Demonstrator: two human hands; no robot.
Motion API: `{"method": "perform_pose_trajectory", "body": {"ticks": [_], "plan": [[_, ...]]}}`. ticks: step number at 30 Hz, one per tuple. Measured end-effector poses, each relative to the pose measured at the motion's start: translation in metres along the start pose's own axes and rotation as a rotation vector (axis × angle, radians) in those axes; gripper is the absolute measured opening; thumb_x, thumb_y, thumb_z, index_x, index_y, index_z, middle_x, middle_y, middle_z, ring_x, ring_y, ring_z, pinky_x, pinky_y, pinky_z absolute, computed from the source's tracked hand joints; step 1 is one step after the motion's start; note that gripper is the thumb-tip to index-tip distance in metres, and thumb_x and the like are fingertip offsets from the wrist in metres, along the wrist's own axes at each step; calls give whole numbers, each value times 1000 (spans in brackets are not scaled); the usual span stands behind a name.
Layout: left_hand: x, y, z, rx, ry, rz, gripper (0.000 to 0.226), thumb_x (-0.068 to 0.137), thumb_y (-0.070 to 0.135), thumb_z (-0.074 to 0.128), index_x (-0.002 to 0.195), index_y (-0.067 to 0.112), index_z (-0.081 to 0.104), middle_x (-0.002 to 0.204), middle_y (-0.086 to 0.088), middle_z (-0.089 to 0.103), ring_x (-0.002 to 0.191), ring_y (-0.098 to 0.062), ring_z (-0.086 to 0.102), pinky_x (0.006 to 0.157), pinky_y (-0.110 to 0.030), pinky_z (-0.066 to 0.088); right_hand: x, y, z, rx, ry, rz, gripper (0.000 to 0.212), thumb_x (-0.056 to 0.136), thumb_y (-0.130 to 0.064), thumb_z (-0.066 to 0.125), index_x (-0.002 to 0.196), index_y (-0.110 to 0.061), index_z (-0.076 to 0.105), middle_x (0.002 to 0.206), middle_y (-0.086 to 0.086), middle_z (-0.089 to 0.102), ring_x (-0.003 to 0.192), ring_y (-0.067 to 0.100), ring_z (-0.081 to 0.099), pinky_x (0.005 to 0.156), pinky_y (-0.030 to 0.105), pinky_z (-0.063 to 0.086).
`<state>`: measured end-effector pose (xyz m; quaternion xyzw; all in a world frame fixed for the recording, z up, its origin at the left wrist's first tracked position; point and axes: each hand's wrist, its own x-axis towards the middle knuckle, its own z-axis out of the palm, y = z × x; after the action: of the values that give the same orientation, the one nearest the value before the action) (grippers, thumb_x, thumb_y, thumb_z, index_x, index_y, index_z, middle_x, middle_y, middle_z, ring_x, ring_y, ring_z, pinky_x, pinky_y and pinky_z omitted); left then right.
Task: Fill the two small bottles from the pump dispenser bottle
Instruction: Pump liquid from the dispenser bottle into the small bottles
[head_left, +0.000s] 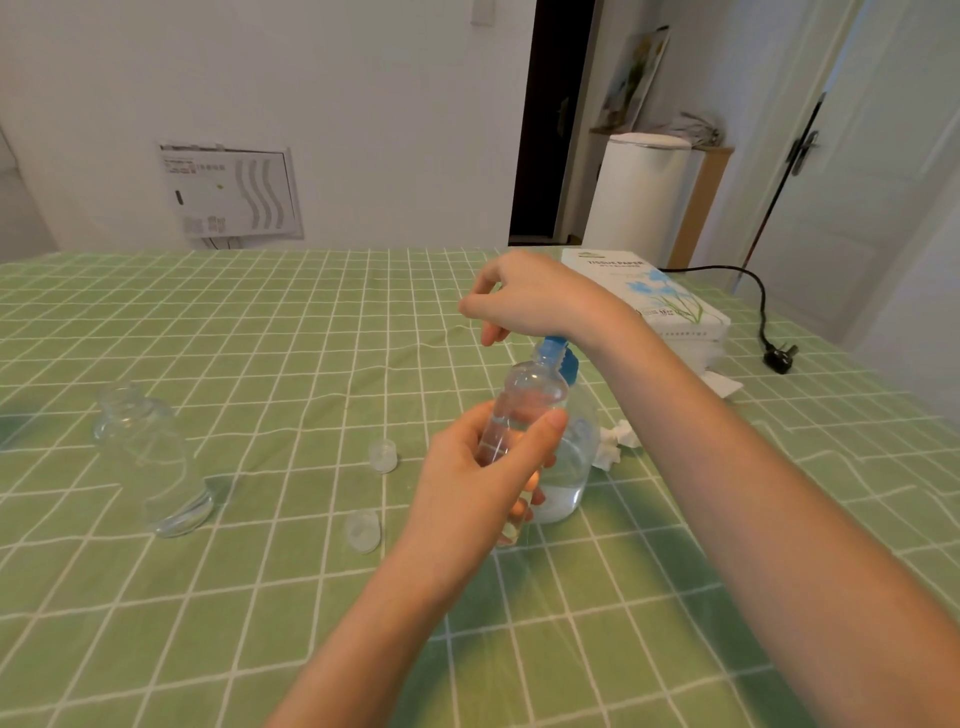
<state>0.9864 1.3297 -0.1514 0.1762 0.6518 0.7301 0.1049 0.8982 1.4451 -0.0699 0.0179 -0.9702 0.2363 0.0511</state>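
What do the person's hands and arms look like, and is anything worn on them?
The left hand and right hand are bare: no gloves, rings, watch or bracelet show. The left forearm and right forearm are bare too; no sleeve is in view.

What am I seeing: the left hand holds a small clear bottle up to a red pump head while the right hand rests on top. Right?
Not quite: the head view shows the pump head is blue, not red. The rest holds: the left hand holds the small clear bottle up to it while the right hand rests on top.
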Motion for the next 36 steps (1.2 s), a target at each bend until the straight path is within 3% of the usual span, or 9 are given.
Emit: {"method": "perform_pose_trajectory", "body": {"ticks": [9,18,22,26,32,36], "plan": [[1,-2,2,-2,-3,-10,16,80,34,64,83,18,65,52,10,59,42,-3,51,39,-13,39,-1,2,2,8,-2,-4,27,92,-27,50,104,-8,65,73,-3,70,91,19,68,67,20,45],[0,2,1,-15,-6,3,40,62,51,64,89,21,67,60,2,60,46,-6,53,42,-16,42,1,-4,-7,26,25,-40,22,92,-28,50,104,-15,63,74,-4,71,89,16,67,70,22,47],[1,1,1,-5,3,-1,41,61,52,64,86,20,67,59,4,61,46,-6,53,42,-16,42,1,-4,-5,19,17,-20,25,92,-28,50,104,-11,64,74,-4,71,91,16,67,67,21,45],[1,0,1,-3,-1,-29,27,74,41,66,86,17,66,54,4,58,41,-5,51,39,-15,39,0,0,1,16,-8,-2,27,92,-28,50,104,-9,65,76,-2,72,94,20,68,67,22,45],[0,-1,0,-1,-4,-32,38,64,49,64,86,18,66,57,2,58,42,-7,51,38,-17,39,-1,2,3,34,4,7,27,92,-28,50,104,-9,65,78,-1,73,93,18,68,67,19,44],[0,-2,0,10,-6,-29,25,74,41,66,84,18,66,57,5,61,43,-5,52,39,-17,41,-1,1,1,21,22,-9,29,92,-28,50,105,-7,65,79,-1,72,93,20,68,68,21,45]]}}
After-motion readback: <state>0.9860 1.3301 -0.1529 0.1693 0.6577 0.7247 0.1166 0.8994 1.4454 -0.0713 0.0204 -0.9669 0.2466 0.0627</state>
